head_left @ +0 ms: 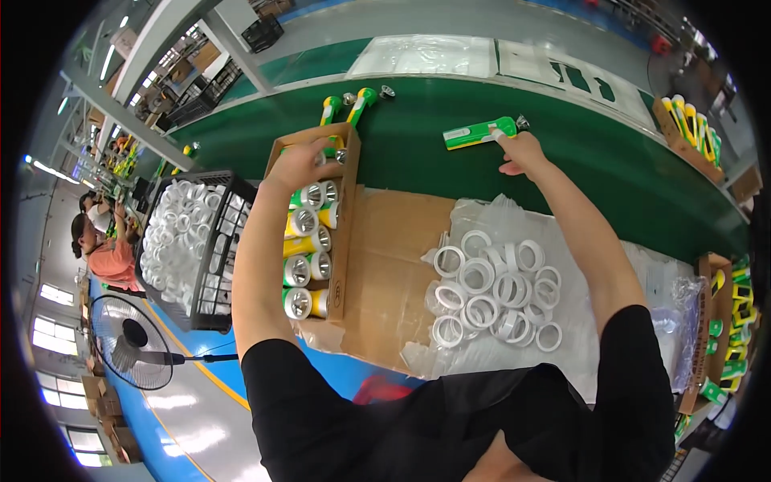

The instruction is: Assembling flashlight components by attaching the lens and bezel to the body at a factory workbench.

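Note:
My left hand (299, 165) is at the far end of a cardboard box (340, 265), its fingers curled round a green flashlight (332, 148). Nearer in that box lie several yellow, green and white flashlights (305, 221) with shiny reflector heads. On the green work surface (409, 145), a green and white flashlight (472, 135) lies sideways, a loose reflector (523, 123) at its head end. One finger of my right hand (524, 153) rests over it, while the thumb is spread away with nothing between. White plastic rings (482, 312) lie piled between my forearms.
A black crate (210, 281) of white rings stands left of the box. Two green flashlights (361, 104) with loose reflectors lie beyond it. Boxes of flashlights stand at the far right (692, 136) and near right (697, 353). A fan (132, 337) and a seated person (112, 259) are leftward.

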{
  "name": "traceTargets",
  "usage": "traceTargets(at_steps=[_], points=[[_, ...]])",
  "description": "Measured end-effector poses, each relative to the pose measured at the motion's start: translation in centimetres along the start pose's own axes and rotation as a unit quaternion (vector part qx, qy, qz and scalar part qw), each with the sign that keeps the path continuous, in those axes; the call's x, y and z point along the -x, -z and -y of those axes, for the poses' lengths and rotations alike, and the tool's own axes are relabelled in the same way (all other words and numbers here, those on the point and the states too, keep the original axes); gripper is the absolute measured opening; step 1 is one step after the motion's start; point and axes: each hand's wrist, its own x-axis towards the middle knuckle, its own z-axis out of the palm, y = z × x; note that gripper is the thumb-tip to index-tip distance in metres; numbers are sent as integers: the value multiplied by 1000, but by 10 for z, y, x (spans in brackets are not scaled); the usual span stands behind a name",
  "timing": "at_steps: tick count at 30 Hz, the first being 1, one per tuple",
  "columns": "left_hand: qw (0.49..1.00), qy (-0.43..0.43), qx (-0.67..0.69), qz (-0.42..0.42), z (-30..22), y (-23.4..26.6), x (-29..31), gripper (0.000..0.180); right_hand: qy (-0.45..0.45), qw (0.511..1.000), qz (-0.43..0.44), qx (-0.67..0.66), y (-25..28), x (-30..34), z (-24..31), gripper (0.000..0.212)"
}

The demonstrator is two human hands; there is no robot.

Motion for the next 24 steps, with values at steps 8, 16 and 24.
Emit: traceTargets(at_steps=[8,16,24], points=[[969,167,179,-42,10,-10,-27,26,-79,986,-142,32,-11,-76,-10,69],[979,26,202,-15,-68,-21,-56,21,-113,958,-208,-159,-33,-85,-7,40],[988,-38,-152,9,-109,-33,12,38,149,899,-73,-405,-5,-27,6,39]])
